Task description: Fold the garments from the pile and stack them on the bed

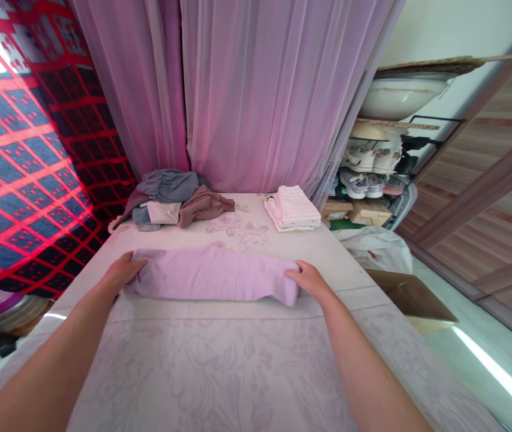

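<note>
Head view: a lilac ribbed garment (210, 275), probably a knit top, lies folded into a long band across the floral-covered bed (219, 372), close to the person. Left hand (123, 270) and right hand (310, 280) rest on its two ends, the fingers (292, 273) open and pressing flat, not clenched (nothing is pinched up). Folding is the step in hand; another fold would call for lifting one end. Farther along the bed lie a folded striped stack (292, 208) and a rumpled clothes heap (170, 195)

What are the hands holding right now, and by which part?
Left hand and right hand lie on opposite ends of a folded pink cloth; grip or mere rest cannot be told.
</note>
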A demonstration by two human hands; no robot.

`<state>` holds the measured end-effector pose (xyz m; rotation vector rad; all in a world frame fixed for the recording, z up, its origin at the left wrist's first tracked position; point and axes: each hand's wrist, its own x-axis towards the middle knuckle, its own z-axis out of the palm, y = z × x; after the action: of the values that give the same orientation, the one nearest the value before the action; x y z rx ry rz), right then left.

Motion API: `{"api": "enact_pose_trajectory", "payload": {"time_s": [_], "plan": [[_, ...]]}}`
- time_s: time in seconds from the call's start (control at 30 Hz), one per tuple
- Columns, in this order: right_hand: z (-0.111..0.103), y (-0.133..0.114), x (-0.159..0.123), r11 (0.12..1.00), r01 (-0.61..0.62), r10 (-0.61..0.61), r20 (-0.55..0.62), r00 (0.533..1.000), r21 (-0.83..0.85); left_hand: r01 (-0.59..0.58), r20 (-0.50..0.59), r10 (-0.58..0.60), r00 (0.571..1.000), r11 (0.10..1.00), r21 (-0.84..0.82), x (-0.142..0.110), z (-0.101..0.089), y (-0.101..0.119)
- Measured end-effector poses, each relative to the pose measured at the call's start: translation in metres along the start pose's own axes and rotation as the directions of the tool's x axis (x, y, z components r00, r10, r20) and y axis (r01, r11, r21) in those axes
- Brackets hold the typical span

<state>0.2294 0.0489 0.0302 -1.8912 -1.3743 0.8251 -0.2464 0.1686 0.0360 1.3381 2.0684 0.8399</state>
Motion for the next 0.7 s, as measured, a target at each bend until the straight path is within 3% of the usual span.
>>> {"api": "enact_pose_trajectory", "payload": {"time_s": [0.13, 0.23, 0.33, 0.43, 0.53, 0.6, 0.7], "plan": [[-0.039, -0.013, 0.01, 0.982, 0.026, -0.015, -0.062, 0.998, 0.186, 0.106, 0.094, -0.088, 0.992, 0.972, -0.209, -0.025, 0.001, 0.013], [-0.077, -0.013, 0.025, 0.999, -0.04, 0.044, -0.171, 0.984, 0.031, 0.126, 0.25, -0.027, 0.968, 0.914, -0.387, -0.046, 0.008, 0.021], [-0.097, 0.005, 0.034, 0.982, -0.169, 0.153, -0.161, 0.975, -0.089, 0.105, 0.32, 0.041, 0.947, 0.898, -0.427, -0.061, 0.024, 0.022], [-0.099, 0.035, 0.028, 0.939, -0.343, 0.343, -0.075, 0.936, 0.015, 0.043, 0.235, 0.031, 0.972, 0.952, -0.303, -0.066, 0.037, 0.016], [-0.097, 0.061, 0.015, 0.874, -0.397, 0.42, -0.025, 0.907, 0.28, -0.119, 0.051, 0.119, 0.992, 0.993, 0.005, -0.065, 0.04, 0.012], [-0.098, 0.072, 0.008, 0.818, -0.411, 0.452, -0.007, 0.892, 0.401, -0.305, -0.001, 0.311, 0.95, 0.933, 0.193, -0.07, 0.043, 0.014], [-0.099, 0.079, 0.003, 0.81, -0.43, 0.468, 0.0, 0.884, 0.398, -0.624, 0.137, 0.615, 0.776, 0.721, 0.302, -0.096, 0.059, 0.029]]}}
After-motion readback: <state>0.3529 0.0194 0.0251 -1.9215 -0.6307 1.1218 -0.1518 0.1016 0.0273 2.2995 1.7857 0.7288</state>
